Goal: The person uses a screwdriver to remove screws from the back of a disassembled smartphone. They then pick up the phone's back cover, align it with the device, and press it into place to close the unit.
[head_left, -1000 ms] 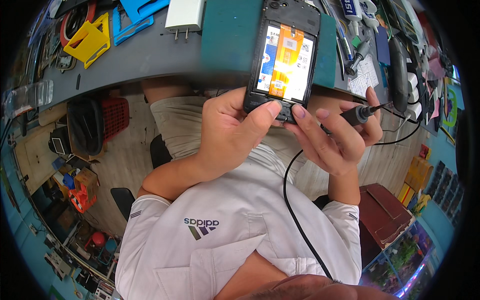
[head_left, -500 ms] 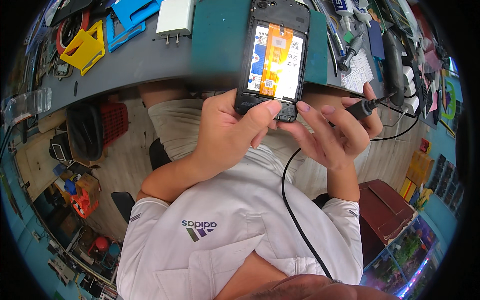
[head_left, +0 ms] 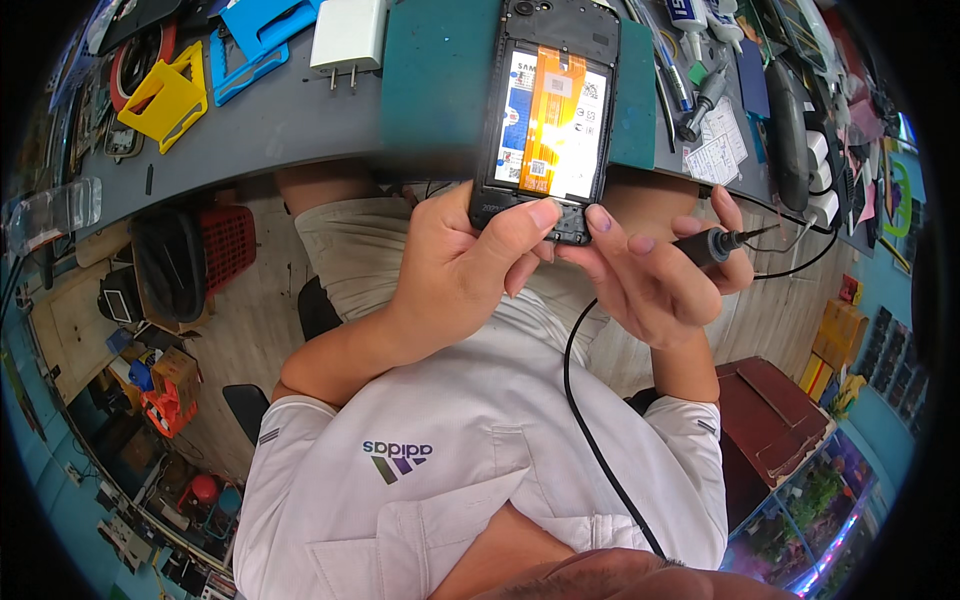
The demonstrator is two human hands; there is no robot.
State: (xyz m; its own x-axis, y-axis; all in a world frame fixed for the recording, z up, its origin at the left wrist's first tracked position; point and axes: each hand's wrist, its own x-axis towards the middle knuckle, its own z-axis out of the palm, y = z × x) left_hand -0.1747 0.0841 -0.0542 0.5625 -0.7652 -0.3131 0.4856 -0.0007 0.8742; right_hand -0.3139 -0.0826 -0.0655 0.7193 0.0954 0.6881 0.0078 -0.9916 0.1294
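Note:
An opened smartphone [head_left: 548, 130] is held up over the bench's near edge, its back cover off. Its white battery and an orange flex cable [head_left: 553, 110] across it are exposed. My left hand [head_left: 450, 250] is closed around the phone's lower left corner, thumb pressed on the bottom part. The thumb or index finger of my right hand [head_left: 660, 275] touches the lower right corner. Between the other fingers of that hand sits a dark screwdriver [head_left: 708, 245], its thin tip pointing right, away from the phone.
A green mat [head_left: 430, 90] lies on the grey bench under the phone. To its left are a white charger [head_left: 347, 35] and yellow [head_left: 165, 98] and blue plastic holders. At right lie pens, tubes, a paper note [head_left: 715, 150] and a power strip [head_left: 820, 180]. A black cable crosses my shirt.
My right hand has shifted slightly left and down, and its fingers have curled. The screwdriver has tilted, with its tip lower and nearer. The phone and left hand look nearly unchanged.

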